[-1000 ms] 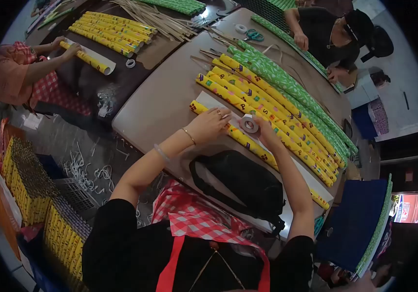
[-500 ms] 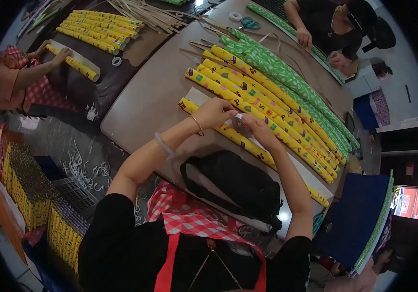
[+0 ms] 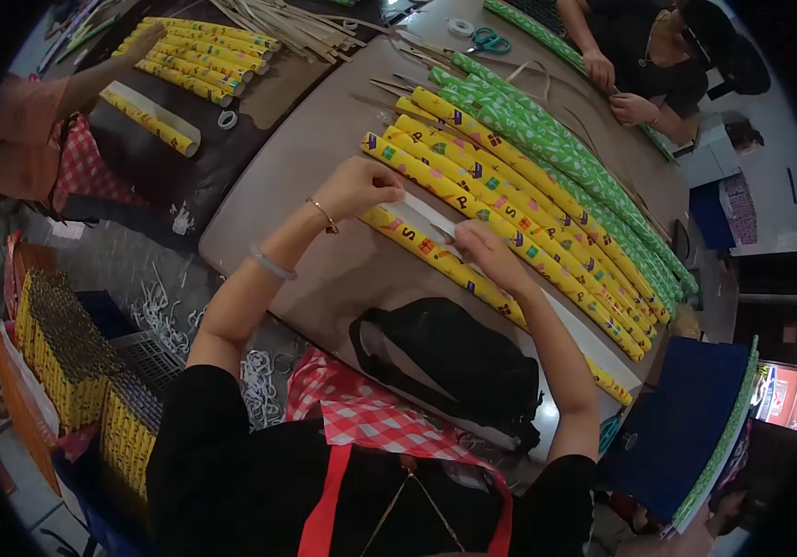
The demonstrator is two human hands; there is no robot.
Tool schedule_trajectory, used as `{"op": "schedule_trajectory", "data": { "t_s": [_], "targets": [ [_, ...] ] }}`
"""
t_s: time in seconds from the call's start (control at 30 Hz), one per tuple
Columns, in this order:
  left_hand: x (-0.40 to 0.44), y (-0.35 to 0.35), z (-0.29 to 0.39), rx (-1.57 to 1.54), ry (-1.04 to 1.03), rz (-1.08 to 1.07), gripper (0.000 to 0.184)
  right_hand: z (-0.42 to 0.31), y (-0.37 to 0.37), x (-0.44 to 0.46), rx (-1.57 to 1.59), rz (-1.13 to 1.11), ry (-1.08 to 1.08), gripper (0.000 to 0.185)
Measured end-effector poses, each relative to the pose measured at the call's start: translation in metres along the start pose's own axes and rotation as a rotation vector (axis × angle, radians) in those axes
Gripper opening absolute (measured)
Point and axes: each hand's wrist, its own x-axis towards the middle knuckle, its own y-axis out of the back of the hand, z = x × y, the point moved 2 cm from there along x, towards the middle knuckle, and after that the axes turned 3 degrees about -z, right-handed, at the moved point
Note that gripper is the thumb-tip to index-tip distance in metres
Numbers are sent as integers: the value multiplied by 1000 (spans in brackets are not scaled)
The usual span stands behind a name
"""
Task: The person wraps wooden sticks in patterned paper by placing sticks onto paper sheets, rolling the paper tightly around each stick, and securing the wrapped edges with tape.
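Note:
My left hand (image 3: 368, 188) pinches one end of a whitish strip of tape (image 3: 424, 215). The strip stretches to my right hand (image 3: 491, 252), whose fingers close around a tape roll that they mostly hide. Beneath both hands lies a partly rolled sheet of yellow patterned wrapping paper (image 3: 459, 271), its white underside (image 3: 594, 327) showing along the far edge. Just beyond it, several finished-looking yellow paper rolls (image 3: 510, 218) lie side by side.
Green patterned rolls (image 3: 556, 153) lie behind the yellow ones, with scissors (image 3: 489, 41) and a tape roll (image 3: 461, 28) farther back. A black bag (image 3: 450, 362) sits at the near table edge. Co-workers are at the left and far right; yellow bundles (image 3: 69, 353) stand lower left.
My hands have moved apart, the left going left and up, drawing the tape strip out between them. The left co-worker's hand has moved from the single roll to the row of yellow rolls.

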Motion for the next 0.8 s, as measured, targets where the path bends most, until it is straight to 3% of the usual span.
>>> {"op": "schedule_trajectory", "data": {
  "t_s": [0.03, 0.23, 0.8],
  "targets": [
    [-3, 3, -3, 25, 35, 39, 25, -2, 0, 1, -181, -11, 115, 36],
    [1, 16, -28, 114, 211, 112, 25, -4, -1, 3, -338, 20, 99, 33],
    [7, 10, -42, 158, 287, 225, 23, -4, -2, 2, -197, 108, -41, 25]
  ]
}}
